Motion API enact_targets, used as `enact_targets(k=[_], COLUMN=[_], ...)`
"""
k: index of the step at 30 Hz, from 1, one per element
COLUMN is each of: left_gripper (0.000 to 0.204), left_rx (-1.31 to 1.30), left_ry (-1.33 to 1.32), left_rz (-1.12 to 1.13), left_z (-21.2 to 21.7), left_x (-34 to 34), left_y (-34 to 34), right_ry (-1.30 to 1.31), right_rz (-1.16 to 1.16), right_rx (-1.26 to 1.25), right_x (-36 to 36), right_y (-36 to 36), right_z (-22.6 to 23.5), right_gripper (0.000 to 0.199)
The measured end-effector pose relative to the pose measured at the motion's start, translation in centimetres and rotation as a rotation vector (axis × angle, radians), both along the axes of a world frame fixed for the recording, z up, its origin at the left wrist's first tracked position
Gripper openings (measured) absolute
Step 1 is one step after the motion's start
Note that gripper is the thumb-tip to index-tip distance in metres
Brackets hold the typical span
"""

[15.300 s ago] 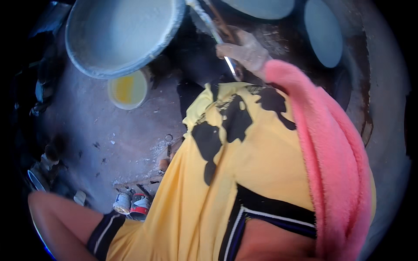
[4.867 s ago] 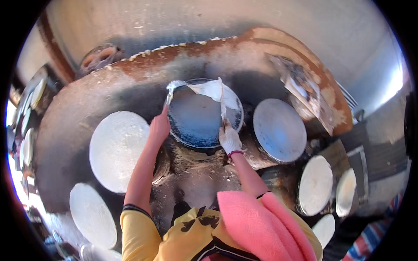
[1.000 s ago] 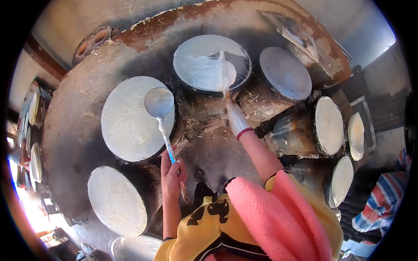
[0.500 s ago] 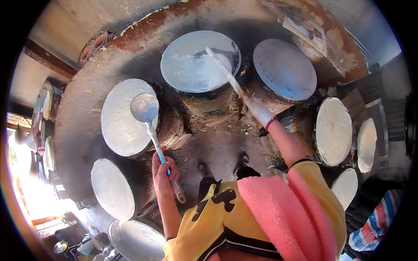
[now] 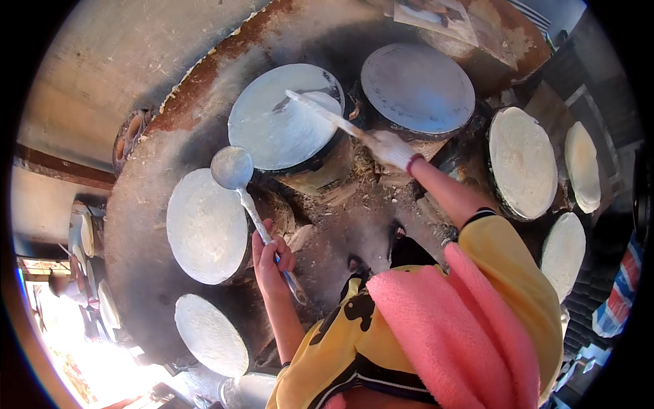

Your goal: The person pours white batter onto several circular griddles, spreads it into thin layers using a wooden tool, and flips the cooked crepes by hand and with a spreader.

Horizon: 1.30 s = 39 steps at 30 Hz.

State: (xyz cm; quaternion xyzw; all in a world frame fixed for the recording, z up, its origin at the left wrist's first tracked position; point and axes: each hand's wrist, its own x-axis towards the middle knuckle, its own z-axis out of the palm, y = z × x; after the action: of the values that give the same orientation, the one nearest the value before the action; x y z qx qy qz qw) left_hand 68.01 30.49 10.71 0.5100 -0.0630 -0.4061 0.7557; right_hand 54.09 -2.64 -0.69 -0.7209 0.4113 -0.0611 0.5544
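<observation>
My left hand grips the handle of a metal ladle, whose round bowl hangs over the gap between two round steaming frames. My right hand, coated in white batter, holds a long flat stick that reaches across the top-centre round frame. That frame carries a thin whitish sheet, and the stick's tip lies on it. A pale round frame sits just left of the ladle. A pink towel hangs over my right shoulder on a yellow shirt.
Several more round cloth-covered frames ring the clay stove: one at top right, two at the right, one lower right, one lower left. Husk and ash litter the stove top. Bright light fills the lower left.
My right hand and stick have swung from the top-centre frame's middle toward its right side. The ladle stays raised in my left hand, shifted slightly right as the view turned.
</observation>
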Motion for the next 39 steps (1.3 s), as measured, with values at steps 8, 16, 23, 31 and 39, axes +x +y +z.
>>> enact_targets(k=[8, 16, 23, 31, 39], left_gripper=[0.047, 0.052, 0.039, 0.036, 0.035], left_rx=[0.105, 0.098, -0.103, -0.173, -0.128], left_ry=[0.004, 0.114, 0.165, 0.275, 0.289], left_rz=[-0.006, -0.113, -0.313, -0.352, -0.258], left_z=[0.5, 0.2, -0.1, -1.1, 0.1], left_x=[0.0, 2.9, 9.2, 14.0, 12.9], left_y=[-5.2, -4.7, -7.3, -3.9, -4.5], right_ry=[0.188, 0.146, 0.059, -0.486, 0.190], right_rz=[0.155, 0.088, 0.074, -0.438, -0.163], right_rx=[-0.057, -0.484, -0.499, -0.159, -0.339], right_x=[-0.3, 1.0, 9.9, 9.5, 12.2], right_y=[-2.8, -3.5, 0.9, 8.4, 9.6], right_z=[2.9, 0.4, 3.6, -5.7, 1.6], right_gripper=[0.054, 0.043, 0.042, 0.036, 0.043])
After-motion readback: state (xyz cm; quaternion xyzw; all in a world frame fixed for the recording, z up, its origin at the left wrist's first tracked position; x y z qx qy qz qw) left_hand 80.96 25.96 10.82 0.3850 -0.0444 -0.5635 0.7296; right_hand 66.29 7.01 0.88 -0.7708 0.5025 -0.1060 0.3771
